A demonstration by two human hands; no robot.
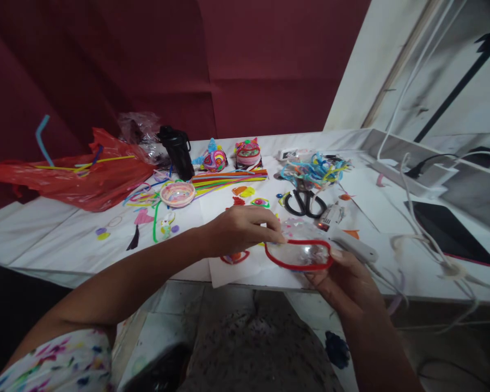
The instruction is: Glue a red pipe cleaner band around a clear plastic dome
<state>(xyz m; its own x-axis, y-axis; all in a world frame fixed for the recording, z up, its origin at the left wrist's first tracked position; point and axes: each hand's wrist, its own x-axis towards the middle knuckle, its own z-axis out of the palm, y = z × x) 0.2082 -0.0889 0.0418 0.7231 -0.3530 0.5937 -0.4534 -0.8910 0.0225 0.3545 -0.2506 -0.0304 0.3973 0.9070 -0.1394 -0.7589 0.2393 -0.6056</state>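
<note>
Both hands hold a clear plastic bowl-like piece [304, 227] above the table's front edge. A red fuzzy strip, like a pipe cleaner [300, 268], runs around its rim. From the left, my left hand [243, 227] pinches the rim with thumb and fingers. My right hand [349, 277] grips the opposite end, thumb on the red edge and fingers underneath, partly hidden. Below my left hand lies a small red-edged piece [236, 258] on white paper. Just beyond the plastic are black-handled scissors [305, 204] and a glue gun [354, 244].
A red plastic bag [102, 182], black bottle [177, 152] and two colourful craft figures [248, 153] stand at the back. Nearer are a pale bowl [177, 194], coloured pipe cleaners [224, 179] and a tangled heap of scraps [318, 170]. Cables and a dark tablet [451, 231] lie right.
</note>
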